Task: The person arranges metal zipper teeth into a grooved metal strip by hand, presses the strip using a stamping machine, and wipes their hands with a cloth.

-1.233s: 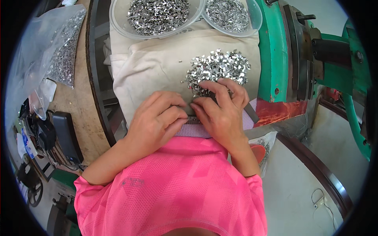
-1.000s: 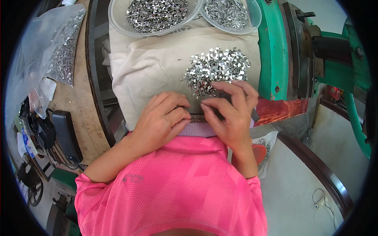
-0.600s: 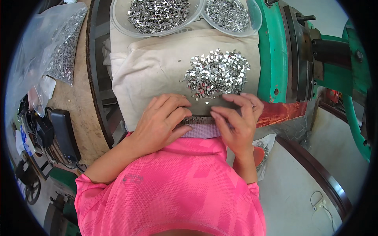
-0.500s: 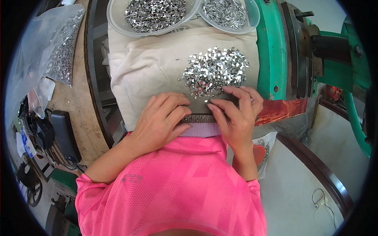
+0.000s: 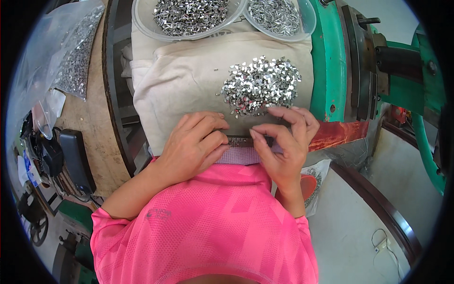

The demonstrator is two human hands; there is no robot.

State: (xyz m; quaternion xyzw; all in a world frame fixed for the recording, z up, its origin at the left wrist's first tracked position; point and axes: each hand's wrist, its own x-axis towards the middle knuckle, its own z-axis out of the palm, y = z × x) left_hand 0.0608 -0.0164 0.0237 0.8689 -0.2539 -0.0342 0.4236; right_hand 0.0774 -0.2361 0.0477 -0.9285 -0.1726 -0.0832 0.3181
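Observation:
A dark, narrow metal strip with a row of small slots (image 5: 242, 141) lies across the near edge of the beige cloth (image 5: 189, 66). My left hand (image 5: 195, 141) is closed over the strip's left end, thumb on the near side, and covers that end. Above the strip's right part, my right hand (image 5: 287, 142) has its thumb and index finger pressed together in a pinch. What is between those tips is too small to make out; its other fingers are raised and curved. Just beyond the right hand is a heap of small, shiny, flat metal pieces (image 5: 262, 85).
Two clear plastic tubs of metal bits, one of dark chips (image 5: 191, 35) and one of slim pins (image 5: 276, 35), stand at the far side. A green machine (image 5: 331, 80) borders the right. A clear bag of metal pieces (image 5: 78, 61) lies on the wooden table (image 5: 97, 142) at left.
The single loose piece near my right fingertips is no longer seen on the cloth. My right thumb and index finger have drawn together and nearer the strip. The left hand stays in place.

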